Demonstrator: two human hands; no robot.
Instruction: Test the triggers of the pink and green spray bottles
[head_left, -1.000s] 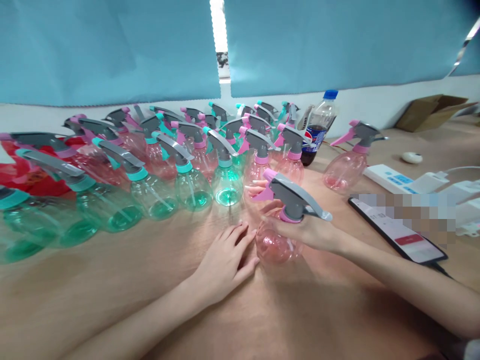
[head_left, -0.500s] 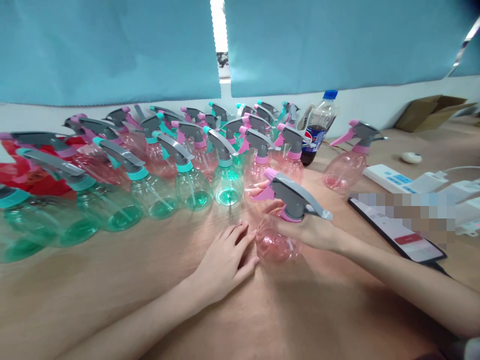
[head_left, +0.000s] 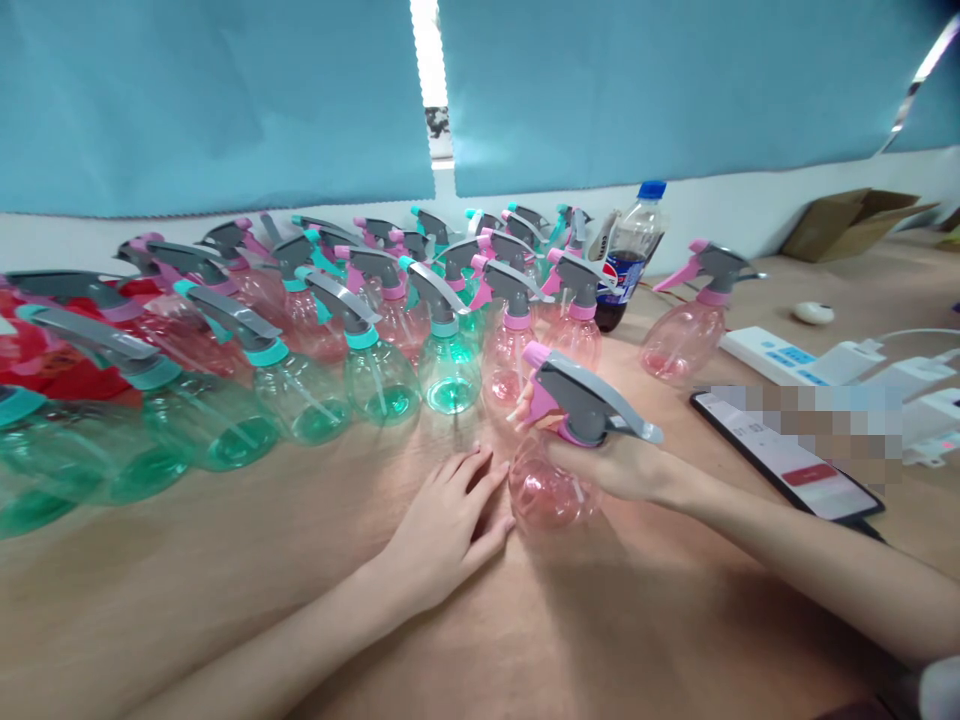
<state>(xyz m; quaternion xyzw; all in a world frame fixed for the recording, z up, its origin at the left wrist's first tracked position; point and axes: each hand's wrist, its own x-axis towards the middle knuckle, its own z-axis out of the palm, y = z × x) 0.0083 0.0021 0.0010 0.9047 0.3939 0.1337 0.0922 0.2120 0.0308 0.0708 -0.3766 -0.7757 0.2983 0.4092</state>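
My right hand (head_left: 630, 468) is wrapped round the neck of a pink spray bottle (head_left: 551, 492) with a grey and pink trigger head, its fingers reaching to the trigger. The bottle is upright on the table in front of me. Flat on the tabletop, with fingers stretched out, lies my left hand (head_left: 450, 525); its fingertips come close to the base of that bottle. Just behind are a green spray bottle (head_left: 450, 375) and another pink spray bottle (head_left: 504, 365), both standing upright.
Several more green and pink spray bottles (head_left: 300, 405) fill the left and back of the table (head_left: 225, 620). A cola bottle (head_left: 630, 255) stands behind. To the right are a lone pink spray bottle (head_left: 684, 340), a phone (head_left: 787, 455), a power strip (head_left: 772, 355) and a cardboard box (head_left: 847, 225).
The fingers of my right hand have shifted up and closed more on the trigger of the pink spray bottle. My left hand stays put; the view has moved slightly.
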